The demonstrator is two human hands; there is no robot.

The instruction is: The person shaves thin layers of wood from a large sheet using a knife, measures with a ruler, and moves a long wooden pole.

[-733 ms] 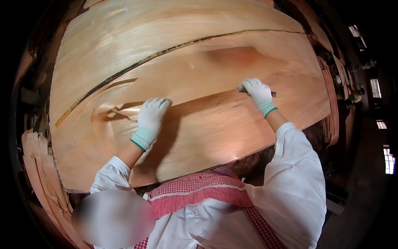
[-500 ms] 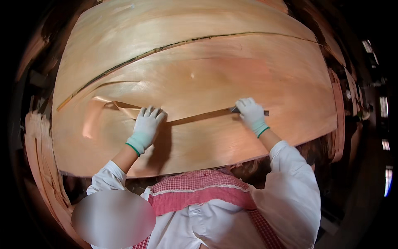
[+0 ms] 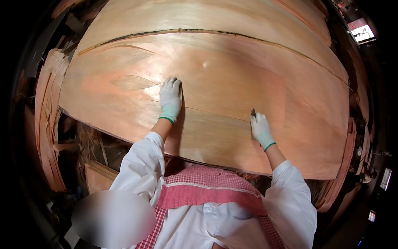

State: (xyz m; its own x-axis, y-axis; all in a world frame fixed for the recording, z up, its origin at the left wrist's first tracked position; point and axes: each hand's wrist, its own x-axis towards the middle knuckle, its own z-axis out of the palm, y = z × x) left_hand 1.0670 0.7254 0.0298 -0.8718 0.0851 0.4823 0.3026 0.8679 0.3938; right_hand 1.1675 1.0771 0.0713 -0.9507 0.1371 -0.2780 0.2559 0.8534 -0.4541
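Note:
A large pale-orange wood veneer sheet [image 3: 215, 91] spreads in front of me. My left hand [image 3: 170, 97], in a white glove with a green-edged cuff, rests on it, fingers stretched forward and close together, with nothing seen in them. To the right, my right hand [image 3: 261, 129], gloved alike, is closed round a small dark knife [image 3: 253, 112] whose tip points away from me. Between the hands a thin seam [image 3: 215, 113] runs across the sheet. A leaf-shaped outline [image 3: 133, 82] shows in the veneer left of my left hand. My right palm hides most of the knife.
A long, thin dark-edged strip [image 3: 180, 30] arcs across the far part of the sheet. Stacked veneer offcuts [image 3: 47, 124] stand beyond the left edge, and more veneer pieces [image 3: 338, 170] at the right edge. Below the near left edge lies another veneer stack [image 3: 99, 176].
The dark gap between my hands has become a thin line, and the raised flap at left now lies flat. The knife has turned from sideways to pointing away. The whole view has shifted.

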